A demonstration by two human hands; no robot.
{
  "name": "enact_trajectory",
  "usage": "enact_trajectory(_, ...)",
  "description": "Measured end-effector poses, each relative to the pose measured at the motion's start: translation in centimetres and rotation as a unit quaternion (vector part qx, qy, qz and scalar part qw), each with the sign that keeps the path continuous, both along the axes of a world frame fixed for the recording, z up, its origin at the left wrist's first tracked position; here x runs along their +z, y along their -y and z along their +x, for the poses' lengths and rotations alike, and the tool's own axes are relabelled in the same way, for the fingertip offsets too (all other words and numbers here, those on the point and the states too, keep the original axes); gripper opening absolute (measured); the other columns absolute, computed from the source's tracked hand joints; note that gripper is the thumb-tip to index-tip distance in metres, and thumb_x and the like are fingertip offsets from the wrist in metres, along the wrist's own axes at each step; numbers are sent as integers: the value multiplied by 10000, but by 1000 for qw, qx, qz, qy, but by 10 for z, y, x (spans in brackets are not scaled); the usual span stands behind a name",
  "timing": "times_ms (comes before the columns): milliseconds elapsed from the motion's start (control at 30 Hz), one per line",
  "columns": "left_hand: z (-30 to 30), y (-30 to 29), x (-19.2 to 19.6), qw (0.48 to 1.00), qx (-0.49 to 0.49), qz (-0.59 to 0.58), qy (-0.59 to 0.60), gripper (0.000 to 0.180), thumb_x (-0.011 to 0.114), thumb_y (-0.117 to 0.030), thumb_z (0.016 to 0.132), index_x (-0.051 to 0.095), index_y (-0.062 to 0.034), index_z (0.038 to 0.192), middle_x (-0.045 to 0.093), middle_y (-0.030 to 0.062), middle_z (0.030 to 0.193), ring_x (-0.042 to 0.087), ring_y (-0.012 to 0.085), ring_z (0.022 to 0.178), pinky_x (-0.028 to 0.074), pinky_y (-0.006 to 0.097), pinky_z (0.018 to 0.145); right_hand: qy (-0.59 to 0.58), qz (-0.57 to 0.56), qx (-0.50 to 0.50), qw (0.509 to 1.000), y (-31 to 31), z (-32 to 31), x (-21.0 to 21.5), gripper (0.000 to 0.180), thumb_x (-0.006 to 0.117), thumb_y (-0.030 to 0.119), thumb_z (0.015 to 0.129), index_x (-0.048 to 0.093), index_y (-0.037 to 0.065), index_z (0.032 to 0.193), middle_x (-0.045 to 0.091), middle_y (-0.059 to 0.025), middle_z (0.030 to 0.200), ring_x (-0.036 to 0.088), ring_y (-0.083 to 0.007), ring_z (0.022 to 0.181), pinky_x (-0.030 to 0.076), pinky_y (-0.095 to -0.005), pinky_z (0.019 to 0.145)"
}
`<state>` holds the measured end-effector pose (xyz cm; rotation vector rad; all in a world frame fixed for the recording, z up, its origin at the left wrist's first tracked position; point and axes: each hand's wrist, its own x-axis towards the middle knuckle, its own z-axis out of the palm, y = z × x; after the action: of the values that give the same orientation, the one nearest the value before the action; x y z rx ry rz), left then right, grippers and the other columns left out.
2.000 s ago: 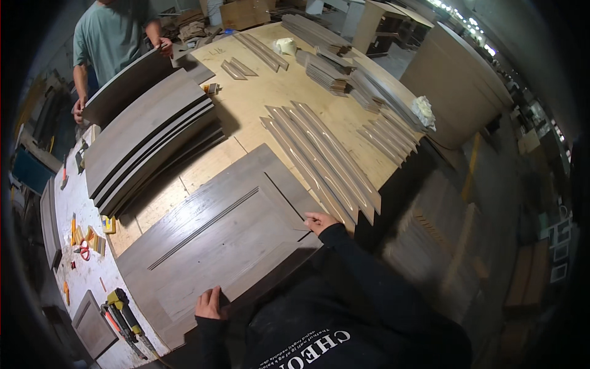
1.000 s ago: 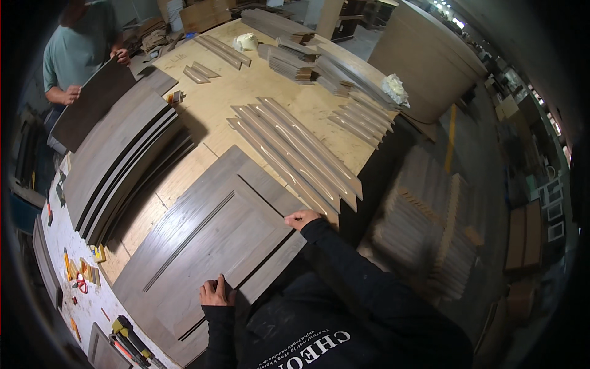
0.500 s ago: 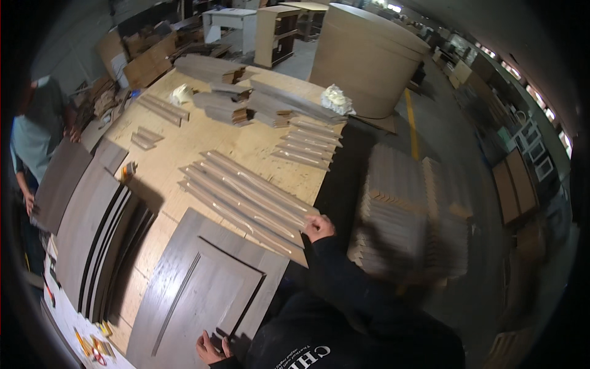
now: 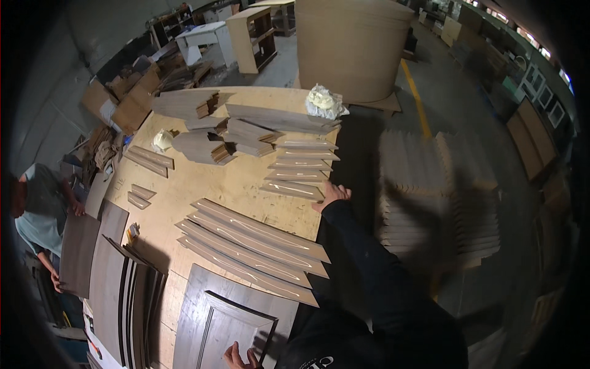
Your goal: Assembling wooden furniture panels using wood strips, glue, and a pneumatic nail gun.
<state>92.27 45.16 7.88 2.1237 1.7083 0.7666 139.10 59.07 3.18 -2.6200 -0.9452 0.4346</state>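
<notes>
My right hand (image 4: pixel 334 195) reaches out to the right edge of the table, its fingers closed at the end of a short wooden strip (image 4: pixel 292 189). This strip is nearest me in a group of short strips, each with a whitish glue-like line. Closer in, several longer strips (image 4: pixel 252 243) carry similar lines. My left hand (image 4: pixel 241 357) hovers over or rests on a grey wood-grain panel (image 4: pixel 246 294) with a rectangular frame moulding; its fingers are apart and hold nothing visible. Whether it touches the panel is hard to tell.
Stacked grey boards (image 4: pixel 120 307) stand at the table's left, where a co-worker (image 4: pixel 43 212) holds a dark board (image 4: pixel 80 255). Piles of cut pieces (image 4: pixel 184 104) and a white lump on crumpled wrapping (image 4: pixel 324 101) lie at the far end. Strip stacks (image 4: pixel 418 215) stand to the right.
My right hand has moved away from the long strips, farther out to the short strip's end. My left hand stays over the panel. The view has shifted, and the co-worker's board shows lower.
</notes>
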Motion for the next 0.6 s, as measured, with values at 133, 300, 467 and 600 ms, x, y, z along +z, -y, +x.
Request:
enact_trajectory(133, 22, -6, 11, 999, 27, -30, -21, 309, 613, -67, 757, 552, -32, 1057, 519, 189, 1003, 505, 336, 919, 420, 405, 793, 52, 3, 77, 996, -13, 8, -6, 766, 707, 455, 560, 450, 111, 1194, 469, -108, 1177, 401, -260, 1139, 281, -411, 957)
enact_trajectory(300, 44, -12, 23, 999, 45, -18, -22, 299, 619, -40, 750, 554, -17, 1042, 527, 186, 969, 529, 332, 878, 444, 392, 743, 49, 37, 143, 988, -38, 6, -34, 687, 693, 460, 569, 531, 101, 1132, 506, -122, 1130, 431, -281, 1103, 329, -370, 937)
enact_trajectory(467, 17, -3, -21, 996, 61, 14, 59, 378, 634, -40, 638, 585, -22, 1013, 552, 182, 903, 560, 291, 790, 463, 347, 682, -287, 134, 342, 885, -54, -27, -65, 271, 636, 257, 773, 599, 24, 907, 460, 40, 614, 430, -61, 582, 374, -235, 520)
enact_trajectory(600, 41, -23, 10, 986, 63, 2, 153, 331, 655, -38, 653, 598, -18, 978, 564, 170, 885, 569, 301, 809, 465, 331, 709, -692, 109, 295, 650, 2, -145, -16, 397, 593, 126, 734, 530, -19, 1098, 579, -41, 1003, 524, -119, 917, 414, -276, 821)
